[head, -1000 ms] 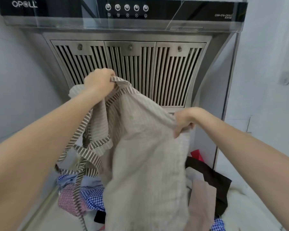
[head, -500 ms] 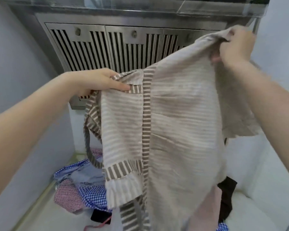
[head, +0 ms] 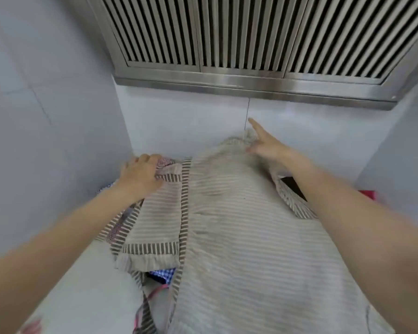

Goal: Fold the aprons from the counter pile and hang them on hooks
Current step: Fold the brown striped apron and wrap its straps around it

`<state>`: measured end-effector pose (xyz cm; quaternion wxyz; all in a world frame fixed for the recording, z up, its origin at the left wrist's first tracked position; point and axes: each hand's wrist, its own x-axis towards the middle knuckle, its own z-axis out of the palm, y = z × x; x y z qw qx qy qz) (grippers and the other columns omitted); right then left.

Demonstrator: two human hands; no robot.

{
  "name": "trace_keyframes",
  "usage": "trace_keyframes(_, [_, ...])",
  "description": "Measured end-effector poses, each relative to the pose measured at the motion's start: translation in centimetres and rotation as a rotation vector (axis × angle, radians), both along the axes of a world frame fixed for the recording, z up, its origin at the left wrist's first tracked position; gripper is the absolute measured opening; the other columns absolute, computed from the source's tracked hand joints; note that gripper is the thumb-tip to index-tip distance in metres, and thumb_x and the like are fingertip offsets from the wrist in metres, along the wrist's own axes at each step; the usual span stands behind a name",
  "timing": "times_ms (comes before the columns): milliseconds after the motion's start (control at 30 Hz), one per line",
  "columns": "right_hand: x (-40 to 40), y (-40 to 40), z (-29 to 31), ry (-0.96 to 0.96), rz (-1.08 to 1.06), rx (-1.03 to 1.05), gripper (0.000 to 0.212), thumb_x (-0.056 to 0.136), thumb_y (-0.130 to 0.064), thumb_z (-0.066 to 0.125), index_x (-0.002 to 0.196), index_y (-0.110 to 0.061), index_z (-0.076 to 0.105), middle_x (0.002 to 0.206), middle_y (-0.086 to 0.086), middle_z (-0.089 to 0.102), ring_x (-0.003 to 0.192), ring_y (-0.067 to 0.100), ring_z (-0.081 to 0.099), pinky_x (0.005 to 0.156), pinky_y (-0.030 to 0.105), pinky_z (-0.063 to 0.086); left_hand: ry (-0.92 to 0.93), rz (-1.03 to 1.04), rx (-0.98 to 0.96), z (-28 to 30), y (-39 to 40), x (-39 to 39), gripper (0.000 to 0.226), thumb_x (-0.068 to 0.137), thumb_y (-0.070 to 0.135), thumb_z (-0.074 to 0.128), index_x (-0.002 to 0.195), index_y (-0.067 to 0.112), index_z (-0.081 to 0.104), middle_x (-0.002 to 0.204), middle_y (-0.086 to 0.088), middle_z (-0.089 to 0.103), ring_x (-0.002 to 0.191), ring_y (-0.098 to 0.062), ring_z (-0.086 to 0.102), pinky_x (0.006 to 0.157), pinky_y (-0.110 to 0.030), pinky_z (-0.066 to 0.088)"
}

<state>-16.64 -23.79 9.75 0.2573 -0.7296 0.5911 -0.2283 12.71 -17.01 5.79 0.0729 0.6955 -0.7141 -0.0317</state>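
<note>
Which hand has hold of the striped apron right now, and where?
The left hand grips the striped apron at its far-left corner; the right hand pinches its far edge.

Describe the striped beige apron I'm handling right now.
The striped beige apron is thin woven-looking cloth with brown-striped trim and straps. It lies spread flat over the pile of other aprons on the counter. The left hand grips its upper left corner; the right hand pinches its far top edge, forefinger extended.
</note>
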Motion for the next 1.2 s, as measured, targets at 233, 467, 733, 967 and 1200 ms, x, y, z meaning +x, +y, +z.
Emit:
trace_keyframes(233, [-1.8,5.4,-9.9,0.46,0.258,0.345,0.057,0.097,-0.02,0.051,0.147,-0.011,0.027,0.154,0.009,0.024,0.141,0.022,0.025,0.107,0.022,0.019,-0.154,-0.652,0.509,-12.7,7.9,-4.3,0.088,0.078,0.06,0.044,0.147,0.033,-0.003,0.158,0.001,-0.011,0.145,-0.023,-0.01,0.117,-0.043,0.009])
trace_keyframes(467, [-11.6,13.3,-14.8,0.75,-0.574,0.385,0.064,0.097,-0.03,0.042,0.15,-0.018,0.008,0.157,0.013,0.001,0.142,0.043,0.004,0.11,0.057,0.016,-0.408,-0.751,0.29,-14.5,11.5,-3.0,0.127,0.077,0.036,0.067,0.122,0.033,-0.052,0.149,-0.005,-0.026,0.144,-0.03,-0.01,0.117,-0.043,0.009])
trace_keyframes(733, [-5.3,22.6,-16.4,0.613,0.126,0.032,0.07,0.091,-0.031,0.055,0.149,-0.02,0.017,0.157,0.009,-0.001,0.143,0.029,0.004,0.114,0.04,0.017,-0.574,-0.954,-0.175,-18.1,15.8,-1.0,0.116,0.055,0.016,0.08,0.151,0.017,0.015,0.155,-0.012,0.012,0.143,-0.031,0.012,0.112,-0.045,0.014])
trace_keyframes(967, [-0.9,30.1,-18.8,0.597,0.322,0.16,0.094,0.083,-0.06,0.056,0.151,-0.023,0.003,0.157,0.004,-0.012,0.144,0.025,-0.003,0.117,0.046,0.01,-0.069,-0.924,0.039,-16.3,17.4,-2.5,0.051,0.084,0.007,0.051,0.133,0.021,0.052,0.146,-0.001,0.04,0.141,-0.015,0.021,0.11,-0.039,0.032])
trace_keyframes(1200, [1.2,31.8,-20.5,0.696,-0.035,-0.048,0.103,0.058,-0.031,0.083,0.136,-0.009,0.021,0.132,0.015,0.05,0.112,0.032,0.055,0.092,0.046,0.044,0.679,-0.403,0.254,-11.3,15.4,-2.5,0.055,0.085,0.051,0.046,0.08,-0.001,0.065,0.078,-0.007,0.062,0.074,-0.011,0.056,0.068,-0.026,0.041])
